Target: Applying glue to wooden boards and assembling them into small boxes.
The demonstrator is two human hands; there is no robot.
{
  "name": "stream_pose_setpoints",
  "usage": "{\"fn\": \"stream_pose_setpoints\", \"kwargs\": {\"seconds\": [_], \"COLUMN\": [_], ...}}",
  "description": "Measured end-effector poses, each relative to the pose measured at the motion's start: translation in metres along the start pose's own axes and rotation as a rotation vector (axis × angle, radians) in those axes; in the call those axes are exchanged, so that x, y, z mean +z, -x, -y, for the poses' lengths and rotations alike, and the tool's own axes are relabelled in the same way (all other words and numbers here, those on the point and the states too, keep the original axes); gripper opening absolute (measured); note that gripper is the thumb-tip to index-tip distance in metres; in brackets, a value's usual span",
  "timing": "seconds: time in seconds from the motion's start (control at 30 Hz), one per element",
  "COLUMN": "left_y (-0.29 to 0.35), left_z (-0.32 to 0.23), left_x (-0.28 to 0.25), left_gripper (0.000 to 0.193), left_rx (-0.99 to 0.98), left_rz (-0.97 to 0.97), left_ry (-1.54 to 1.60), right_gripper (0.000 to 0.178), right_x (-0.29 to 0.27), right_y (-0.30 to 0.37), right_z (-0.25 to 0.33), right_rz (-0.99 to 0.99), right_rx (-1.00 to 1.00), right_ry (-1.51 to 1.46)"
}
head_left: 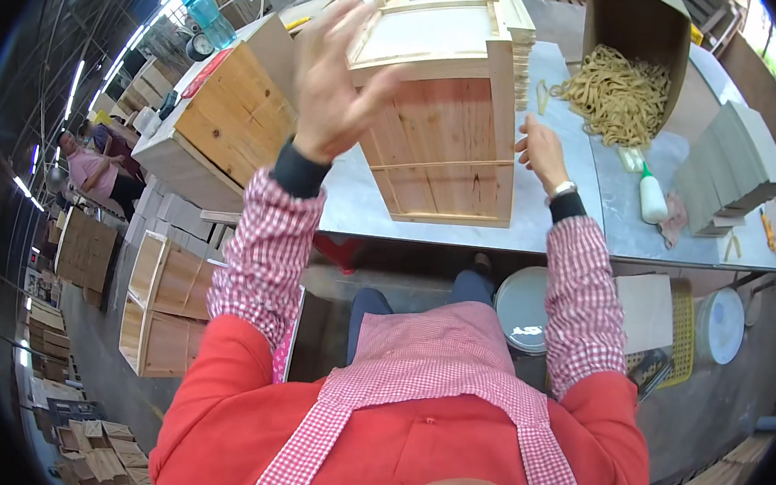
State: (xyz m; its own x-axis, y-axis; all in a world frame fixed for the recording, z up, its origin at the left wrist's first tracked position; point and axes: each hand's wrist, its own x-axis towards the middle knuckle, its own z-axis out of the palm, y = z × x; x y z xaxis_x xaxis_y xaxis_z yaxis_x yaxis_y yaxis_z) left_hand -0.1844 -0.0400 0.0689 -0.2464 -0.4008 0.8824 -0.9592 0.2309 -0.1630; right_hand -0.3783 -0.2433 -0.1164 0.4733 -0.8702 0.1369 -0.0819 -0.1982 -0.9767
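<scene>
A wooden box (pixel 446 147) with a pale frame and reddish panels stands upright on the grey worktable (pixel 355 194) in front of me. My left hand (pixel 338 88) is raised at the box's upper left corner, fingers spread and partly smeared by motion. It holds nothing that I can see. Beside the box's right side is my right hand (pixel 544 153), its fingers apart and slightly bent, with nothing visible in them. Whether its fingertips touch the box I cannot tell. Pale wooden frames (pixel 518 43) are stacked behind the box.
Tan rubber bands (pixel 616 95) spill from a tipped cardboard box (pixel 642 30) at the right. Nearby are a white squeeze bottle (pixel 652 198) and grey boards (pixel 731 165). A wooden cabinet (pixel 234 116) stands left; a lidded bucket (pixel 521 308) is under the table. Another person (pixel 97 169) is far left.
</scene>
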Motion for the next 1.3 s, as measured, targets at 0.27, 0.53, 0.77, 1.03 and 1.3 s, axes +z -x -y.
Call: {"fn": "stream_pose_setpoints", "kwargs": {"seconds": [0.27, 0.53, 0.77, 1.03, 1.3], "left_y": [-0.081, -0.066, -0.063, -0.076, -0.009], "left_z": [-0.026, -0.012, -0.021, -0.036, -0.020], "left_x": [0.068, 0.087, 0.092, 0.063, 0.005], "left_gripper": [0.023, 0.031, 0.027, 0.023, 0.015], "left_rx": [0.203, 0.071, 0.130, 0.090, -0.364], "left_rz": [0.522, 0.698, 0.609, 0.541, -0.370], "left_ry": [0.325, 0.390, 0.338, 0.254, 0.455], "right_gripper": [0.034, 0.023, 0.042, 0.022, 0.011], "right_x": [0.020, 0.018, -0.004, 0.010, 0.008], "right_y": [-0.053, -0.092, -0.138, 0.051, 0.027], "right_z": [-0.033, -0.049, -0.013, 0.053, 0.156], "right_rz": [0.029, -0.256, -0.289, -0.381, -0.389], "right_rx": [0.253, 0.250, -0.253, -0.431, -1.107], "right_ry": [0.098, -0.126, 0.328, 0.180, 0.323]}}
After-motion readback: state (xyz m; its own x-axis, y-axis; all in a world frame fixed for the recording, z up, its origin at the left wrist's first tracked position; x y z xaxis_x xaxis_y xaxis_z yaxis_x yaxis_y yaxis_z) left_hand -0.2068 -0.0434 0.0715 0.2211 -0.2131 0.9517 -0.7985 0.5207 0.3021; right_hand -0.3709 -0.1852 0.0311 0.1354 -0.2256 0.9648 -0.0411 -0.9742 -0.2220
